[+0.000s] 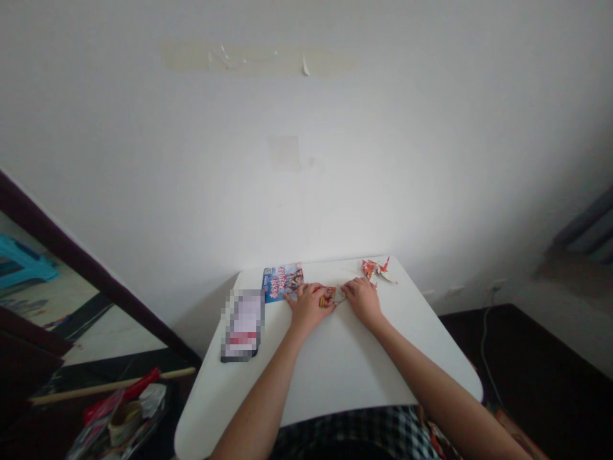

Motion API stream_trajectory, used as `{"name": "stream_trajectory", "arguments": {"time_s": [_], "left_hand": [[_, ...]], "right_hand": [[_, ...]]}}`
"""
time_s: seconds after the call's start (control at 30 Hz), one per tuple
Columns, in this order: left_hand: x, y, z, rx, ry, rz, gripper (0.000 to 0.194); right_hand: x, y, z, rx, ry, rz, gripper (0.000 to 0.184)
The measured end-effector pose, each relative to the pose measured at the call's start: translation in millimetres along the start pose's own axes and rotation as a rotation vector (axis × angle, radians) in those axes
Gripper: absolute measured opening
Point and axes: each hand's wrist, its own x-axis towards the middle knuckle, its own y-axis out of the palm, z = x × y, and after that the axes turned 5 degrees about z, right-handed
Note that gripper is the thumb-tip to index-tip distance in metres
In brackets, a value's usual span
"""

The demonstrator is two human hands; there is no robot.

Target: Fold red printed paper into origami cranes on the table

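Observation:
A small piece of folded printed paper [328,296], red and yellow with a pale part on the right, lies on the white table [345,364] between my hands. My left hand [309,306] is bent over its left part, fingers curled and pressing it to the tabletop. At its right end, my right hand [364,299] has its fingertips pinched together on the pale edge. Fingers hide much of the paper. Just beyond my right hand sits a folded paper figure [377,269] in red and white, with pointed tips. A blue printed leaflet [280,284] lies behind my left hand.
A phone [245,326], blurred out, lies at the table's left side. The wall [325,204] runs along the table's back edge. A bag of odds and ends [127,418] stands on the floor at lower left; a cable [486,348] hangs at right.

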Motion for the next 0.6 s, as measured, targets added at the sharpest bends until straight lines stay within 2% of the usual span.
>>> {"name": "stream_trajectory", "arguments": {"time_s": [0.6], "left_hand": [[0,0.6,1,0.044,-0.017,0.03,0.039]], "right_hand": [[3,-5,13,-0.096,0.066,0.043,0.019]]}}
